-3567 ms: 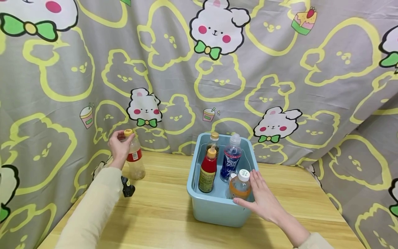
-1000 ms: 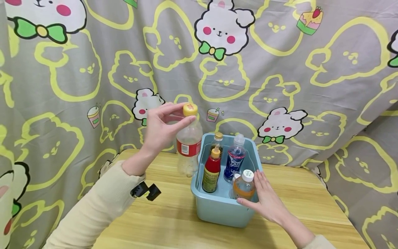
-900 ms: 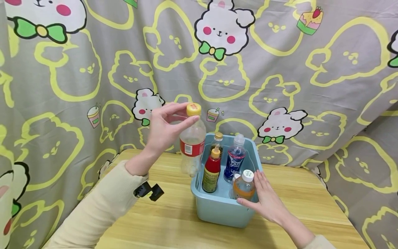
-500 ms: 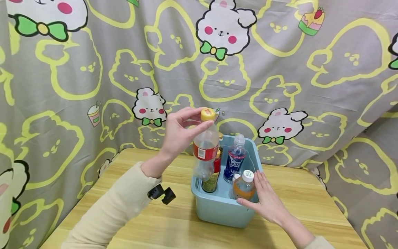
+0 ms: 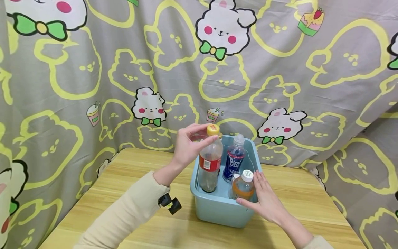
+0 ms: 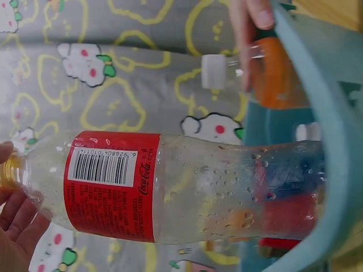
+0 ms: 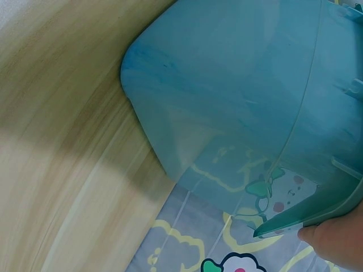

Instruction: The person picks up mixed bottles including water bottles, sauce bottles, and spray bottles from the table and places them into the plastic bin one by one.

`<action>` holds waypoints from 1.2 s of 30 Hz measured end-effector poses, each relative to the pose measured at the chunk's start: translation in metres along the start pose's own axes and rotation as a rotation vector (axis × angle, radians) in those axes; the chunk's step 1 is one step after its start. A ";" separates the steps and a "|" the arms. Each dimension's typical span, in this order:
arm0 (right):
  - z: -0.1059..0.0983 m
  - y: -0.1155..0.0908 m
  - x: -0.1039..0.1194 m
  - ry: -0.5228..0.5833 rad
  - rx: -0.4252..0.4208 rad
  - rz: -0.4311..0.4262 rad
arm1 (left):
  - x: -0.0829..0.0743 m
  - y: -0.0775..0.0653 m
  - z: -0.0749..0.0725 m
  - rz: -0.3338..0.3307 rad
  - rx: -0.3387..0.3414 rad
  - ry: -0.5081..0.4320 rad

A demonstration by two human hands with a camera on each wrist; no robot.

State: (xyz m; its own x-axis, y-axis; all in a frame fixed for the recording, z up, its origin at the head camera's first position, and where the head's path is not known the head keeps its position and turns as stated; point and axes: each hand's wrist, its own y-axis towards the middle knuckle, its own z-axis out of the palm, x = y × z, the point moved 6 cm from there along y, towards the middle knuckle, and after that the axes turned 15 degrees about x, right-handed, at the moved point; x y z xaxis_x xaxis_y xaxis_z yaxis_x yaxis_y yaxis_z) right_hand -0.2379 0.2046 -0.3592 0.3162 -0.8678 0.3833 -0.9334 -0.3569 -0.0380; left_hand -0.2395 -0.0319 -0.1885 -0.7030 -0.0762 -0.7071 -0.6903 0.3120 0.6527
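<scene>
My left hand (image 5: 188,147) pinches the yellow cap of a clear Coca-Cola bottle (image 5: 210,164), which stands upright or nearly so, its lower part inside a light blue plastic bin (image 5: 224,212). Whether its base touches the bin floor, I cannot tell. In the left wrist view the bottle (image 6: 195,190) looks empty apart from droplets. My right hand (image 5: 268,199) rests on the bin's near right corner, fingers extended along the rim. Beside it inside the bin is an orange-labelled bottle (image 5: 242,188) with a white cap. A blue-labelled drink bottle (image 5: 234,160) stands behind.
The cola bottle hides a red sauce bottle and most of a gold-capped bottle in the head view. A wooden table (image 5: 149,224) carries the bin. A grey cartoon-printed curtain (image 5: 174,79) hangs around the table. A black wrist camera (image 5: 169,203) sits on the left sleeve.
From the table's far left, my left hand has carried the cola bottle right, over the bin's edge, then lowered it inside. My right hand stays on the rim.
</scene>
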 end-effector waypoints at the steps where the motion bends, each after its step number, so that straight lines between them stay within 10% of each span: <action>1: 0.000 0.000 0.000 0.001 -0.001 0.000 | 0.002 -0.001 0.002 -0.008 -0.001 0.006; 36: 0.000 0.001 -0.002 -0.007 -0.005 0.003 | 0.102 -0.031 0.039 -0.244 -0.022 -0.061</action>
State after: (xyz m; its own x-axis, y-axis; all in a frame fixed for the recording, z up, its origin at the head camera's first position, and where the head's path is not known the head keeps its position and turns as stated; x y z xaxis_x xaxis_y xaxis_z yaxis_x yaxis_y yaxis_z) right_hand -0.2398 0.2057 -0.3603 0.3143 -0.8716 0.3763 -0.9353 -0.3522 -0.0346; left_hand -0.2826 -0.0122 -0.2916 -0.5036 -0.0896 -0.8593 -0.8425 0.2709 0.4656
